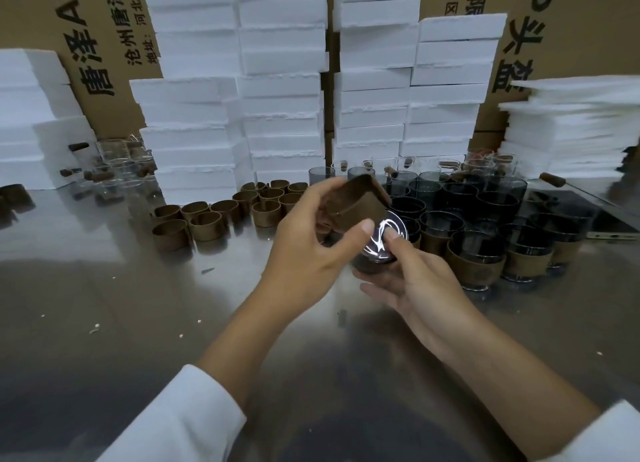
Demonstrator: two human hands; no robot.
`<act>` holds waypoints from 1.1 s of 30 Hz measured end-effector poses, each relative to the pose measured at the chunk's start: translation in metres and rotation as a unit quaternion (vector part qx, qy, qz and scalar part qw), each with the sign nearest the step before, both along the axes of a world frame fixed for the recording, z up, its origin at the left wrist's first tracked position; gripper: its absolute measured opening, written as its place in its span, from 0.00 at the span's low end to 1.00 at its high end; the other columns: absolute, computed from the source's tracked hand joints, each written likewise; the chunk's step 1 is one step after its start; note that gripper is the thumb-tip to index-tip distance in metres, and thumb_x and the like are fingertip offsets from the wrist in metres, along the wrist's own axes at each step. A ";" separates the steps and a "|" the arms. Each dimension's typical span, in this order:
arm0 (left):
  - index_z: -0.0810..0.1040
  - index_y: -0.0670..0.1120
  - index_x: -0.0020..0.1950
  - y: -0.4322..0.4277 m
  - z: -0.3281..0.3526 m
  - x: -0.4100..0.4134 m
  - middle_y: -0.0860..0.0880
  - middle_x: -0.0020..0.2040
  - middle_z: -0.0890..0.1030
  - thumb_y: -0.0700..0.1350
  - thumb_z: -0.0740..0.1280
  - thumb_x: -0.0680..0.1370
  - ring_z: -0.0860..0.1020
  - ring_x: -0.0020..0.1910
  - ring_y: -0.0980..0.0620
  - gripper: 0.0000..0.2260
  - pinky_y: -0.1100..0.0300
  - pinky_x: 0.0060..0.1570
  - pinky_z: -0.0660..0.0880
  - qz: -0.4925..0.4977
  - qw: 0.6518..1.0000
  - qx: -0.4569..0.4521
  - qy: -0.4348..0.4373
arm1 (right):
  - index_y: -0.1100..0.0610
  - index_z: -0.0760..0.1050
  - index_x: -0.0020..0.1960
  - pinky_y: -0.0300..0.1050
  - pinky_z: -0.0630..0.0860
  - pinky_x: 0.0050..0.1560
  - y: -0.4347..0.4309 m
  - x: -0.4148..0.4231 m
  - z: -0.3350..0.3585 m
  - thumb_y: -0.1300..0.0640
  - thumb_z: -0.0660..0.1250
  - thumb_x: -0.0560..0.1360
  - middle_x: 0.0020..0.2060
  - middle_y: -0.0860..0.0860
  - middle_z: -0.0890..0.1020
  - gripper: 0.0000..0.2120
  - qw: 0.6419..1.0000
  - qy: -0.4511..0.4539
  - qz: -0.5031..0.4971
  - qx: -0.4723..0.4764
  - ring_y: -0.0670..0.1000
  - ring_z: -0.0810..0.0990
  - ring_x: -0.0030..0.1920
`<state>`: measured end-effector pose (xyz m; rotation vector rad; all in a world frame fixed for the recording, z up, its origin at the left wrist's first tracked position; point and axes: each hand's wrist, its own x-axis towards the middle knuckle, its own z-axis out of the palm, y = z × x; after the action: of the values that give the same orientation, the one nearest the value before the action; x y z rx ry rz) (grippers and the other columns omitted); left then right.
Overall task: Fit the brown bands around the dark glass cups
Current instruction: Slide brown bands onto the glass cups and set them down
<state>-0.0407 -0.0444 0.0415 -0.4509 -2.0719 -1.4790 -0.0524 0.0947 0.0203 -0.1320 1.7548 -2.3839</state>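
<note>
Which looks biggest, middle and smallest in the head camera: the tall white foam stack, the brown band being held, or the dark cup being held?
1. White foam stack, easily largest.
2-3. Brown band and dark cup look about alike; the cup is partly hidden, so no ranking between them.

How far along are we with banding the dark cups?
Done: several dark glass cups at front right wear brown bands. In hand: the left hand holds one brown band next to a tilted dark cup gripped by the right hand. Left: rows of bare dark cups behind, and loose bands waiting on the table.
</note>
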 end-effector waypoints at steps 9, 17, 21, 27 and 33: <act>0.67 0.55 0.69 0.009 -0.005 0.006 0.56 0.61 0.75 0.54 0.71 0.72 0.74 0.61 0.59 0.27 0.64 0.62 0.71 0.016 0.997 -0.078 -0.011 | 0.59 0.83 0.47 0.49 0.82 0.52 0.003 0.001 0.004 0.52 0.64 0.79 0.45 0.56 0.83 0.13 0.997 -0.017 0.011 -0.068 0.53 0.84 0.49; 0.72 0.51 0.66 0.018 -0.007 0.008 0.54 0.58 0.78 0.51 0.72 0.69 0.77 0.58 0.57 0.26 0.61 0.59 0.74 0.024 1.000 0.010 -0.008 | 0.60 0.81 0.48 0.41 0.81 0.39 0.003 0.004 0.007 0.57 0.66 0.77 0.36 0.52 0.82 0.08 0.989 -0.057 0.044 -0.127 0.48 0.83 0.37; 0.72 0.53 0.62 0.020 -0.009 0.007 0.55 0.56 0.80 0.49 0.73 0.68 0.78 0.57 0.59 0.23 0.66 0.55 0.74 0.001 0.998 0.068 -0.015 | 0.50 0.77 0.60 0.36 0.75 0.28 0.003 0.004 0.011 0.56 0.70 0.71 0.38 0.51 0.84 0.18 0.974 -0.086 0.039 -0.207 0.47 0.82 0.33; 0.73 0.52 0.64 0.019 -0.010 0.006 0.53 0.58 0.79 0.46 0.73 0.69 0.78 0.60 0.55 0.25 0.62 0.59 0.75 -0.044 0.998 0.044 -0.024 | 0.52 0.85 0.38 0.34 0.72 0.29 0.005 0.004 0.013 0.44 0.67 0.65 0.37 0.52 0.84 0.13 0.971 -0.089 0.056 -0.213 0.45 0.80 0.32; 0.69 0.57 0.69 0.017 -0.006 0.009 0.50 0.63 0.75 0.46 0.72 0.70 0.75 0.63 0.56 0.29 0.59 0.64 0.73 -0.073 0.997 -0.009 -0.038 | 0.54 0.84 0.45 0.35 0.75 0.35 0.007 0.006 0.018 0.33 0.68 0.58 0.44 0.53 0.82 0.28 0.977 -0.080 0.076 -0.185 0.49 0.77 0.46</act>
<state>-0.0314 -0.0275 0.0357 -0.5708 -2.1526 -1.5845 -0.0467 0.1015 0.0387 -0.1124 1.1757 -2.5006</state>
